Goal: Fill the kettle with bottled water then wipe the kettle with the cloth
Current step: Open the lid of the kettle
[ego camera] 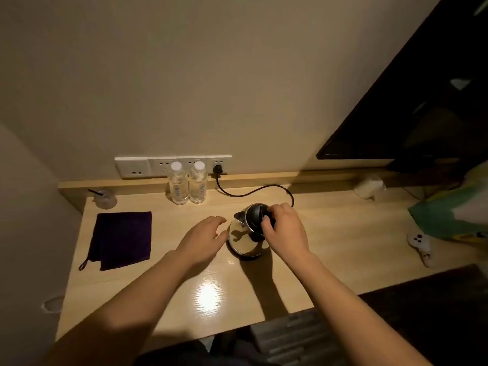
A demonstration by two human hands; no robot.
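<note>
Pale wood-look bench (pixel 330 249) tucked into a corner, beige wall behind, dim warm light with a glare patch near the front edge. A low ledge runs along the back with a socket strip (pixel 173 166) above it. The steel kettle (pixel 247 237) sits mid-bench, black lid down, its cord (pixel 253 192) looping back to a plug on the right end of the strip. Right hand (pixel 286 229) is clamped on the black handle at the top of the kettle. Left hand (pixel 202 240) is loose, fingers spread, just beside the kettle's left side; can't tell if it's touching. Two capped water bottles (pixel 187 186) stand together against the ledge. Dark purple cloth (pixel 121 240) lies folded flat well off to the left, near the side wall. Plenty of bare bench between cloth and kettle and along the front edge. Right end is more crowded: a green bag (pixel 449 215), a white controller (pixel 420 243), a dark TV (pixel 422 101) overhead.
</note>
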